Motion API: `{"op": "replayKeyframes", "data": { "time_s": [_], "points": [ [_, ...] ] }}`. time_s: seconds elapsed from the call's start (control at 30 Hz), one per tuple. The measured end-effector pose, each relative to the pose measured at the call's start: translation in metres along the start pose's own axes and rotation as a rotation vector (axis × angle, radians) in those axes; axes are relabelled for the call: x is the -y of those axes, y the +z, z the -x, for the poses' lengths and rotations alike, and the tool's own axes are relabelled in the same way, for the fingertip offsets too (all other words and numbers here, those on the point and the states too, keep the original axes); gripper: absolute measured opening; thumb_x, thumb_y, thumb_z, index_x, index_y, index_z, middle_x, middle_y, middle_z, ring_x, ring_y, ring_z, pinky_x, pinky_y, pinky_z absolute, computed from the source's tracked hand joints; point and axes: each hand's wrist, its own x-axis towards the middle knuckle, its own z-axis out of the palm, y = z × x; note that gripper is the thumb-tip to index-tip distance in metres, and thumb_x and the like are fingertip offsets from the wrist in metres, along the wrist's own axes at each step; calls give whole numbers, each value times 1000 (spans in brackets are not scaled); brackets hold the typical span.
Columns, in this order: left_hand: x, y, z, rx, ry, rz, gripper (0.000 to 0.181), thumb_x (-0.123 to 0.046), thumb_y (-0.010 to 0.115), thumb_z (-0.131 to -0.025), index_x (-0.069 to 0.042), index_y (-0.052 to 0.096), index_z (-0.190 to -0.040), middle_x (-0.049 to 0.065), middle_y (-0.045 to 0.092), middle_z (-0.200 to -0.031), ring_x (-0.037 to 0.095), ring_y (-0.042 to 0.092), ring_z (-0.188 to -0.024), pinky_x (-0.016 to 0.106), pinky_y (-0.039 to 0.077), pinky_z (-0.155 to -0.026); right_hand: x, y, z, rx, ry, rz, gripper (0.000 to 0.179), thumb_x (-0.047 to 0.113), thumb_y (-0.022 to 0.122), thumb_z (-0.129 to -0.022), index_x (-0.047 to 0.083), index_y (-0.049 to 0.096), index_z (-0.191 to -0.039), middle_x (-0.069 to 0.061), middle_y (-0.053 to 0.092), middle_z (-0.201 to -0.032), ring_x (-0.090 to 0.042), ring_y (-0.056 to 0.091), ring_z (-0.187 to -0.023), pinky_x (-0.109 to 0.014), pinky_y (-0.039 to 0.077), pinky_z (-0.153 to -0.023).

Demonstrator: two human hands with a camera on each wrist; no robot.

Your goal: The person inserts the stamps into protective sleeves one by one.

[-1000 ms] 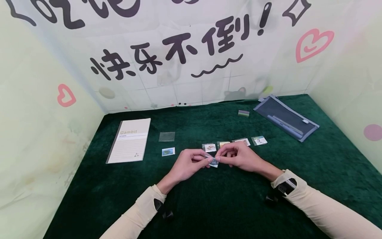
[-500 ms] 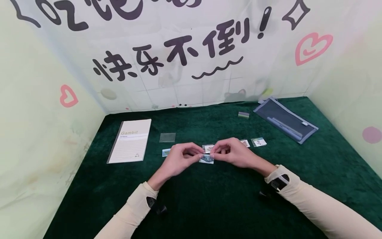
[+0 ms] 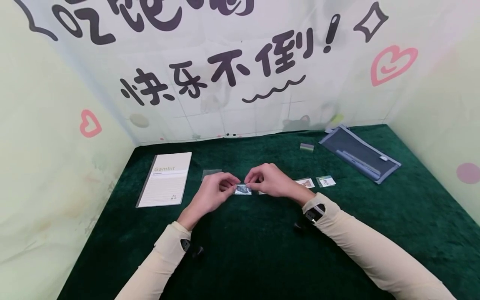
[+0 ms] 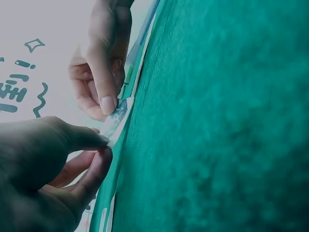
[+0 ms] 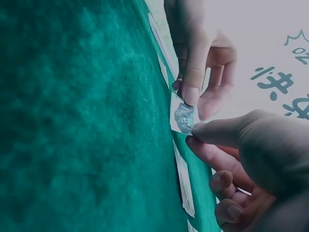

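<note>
A small stamp-like card (image 3: 243,190) with a blue-grey picture and white border is held just above the green cloth. My left hand (image 3: 210,191) pinches its left end between thumb and fingertips. At the other end my right hand (image 3: 271,181) pinches it the same way, as the right wrist view confirms with the card (image 5: 184,116) stretched between both hands. To the right lie a sleeved card with a reddish picture (image 3: 306,183) and another sleeved card (image 3: 327,181). Behind my left hand a clear sleeve (image 3: 211,172) is partly hidden.
On the left lies a white notebook (image 3: 165,179). A blue mesh zip pouch (image 3: 360,154) with slim items inside lies at the back right, near a small striped piece (image 3: 306,147). Fabric walls rise behind and beside the green-covered table (image 3: 247,250).
Both hands have moved left and slightly away with the card, keeping hold of it. My left hand now covers the blue-green card on the cloth; my right hand hides part of the row.
</note>
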Motion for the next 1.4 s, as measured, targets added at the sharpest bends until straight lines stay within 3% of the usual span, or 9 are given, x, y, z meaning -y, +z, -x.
{"op": "replayKeyframes", "data": {
  "time_s": [0.3,0.73,0.93,1.13,1.4],
  "points": [
    [1,1,-3,39,-35,-73,18,-11,76,-102,-17,78,-119,1,76,-113,9,72,-91,35,65,-91,1,6,-7,9,64,128,10,21,78,-101,27,79,-108,9,75,-96,-15,67,-79,-35,56,-75],
    [1,-1,-2,-36,4,-142,26,-15,82,-97,-18,77,-122,3,73,-114,6,68,-84,27,61,-79,8,12,-7,-56,21,285,22,24,82,-97,25,77,-118,4,70,-112,-15,63,-102,-38,55,-89],
    [8,-17,0,-102,-33,-146,21,-20,76,-103,-20,76,-123,2,75,-116,12,70,-92,36,63,-84,17,18,-12,-47,-22,266,19,24,77,-102,22,77,-120,5,72,-112,-13,65,-102,-38,57,-92],
    [26,-42,-1,-172,-96,-169,19,-19,71,-107,-19,76,-125,5,75,-124,21,72,-106,46,64,-97,32,37,-23,-17,-79,272,24,29,76,-103,21,76,-126,4,74,-115,-12,65,-105,-35,56,-92],
    [45,-53,-4,-177,-136,-199,23,-15,67,-108,-14,75,-130,12,71,-135,30,68,-117,53,60,-105,52,67,-36,-16,-82,387,40,42,75,-103,19,74,-136,0,70,-123,-16,57,-108,-36,51,-93]
  ]
}}
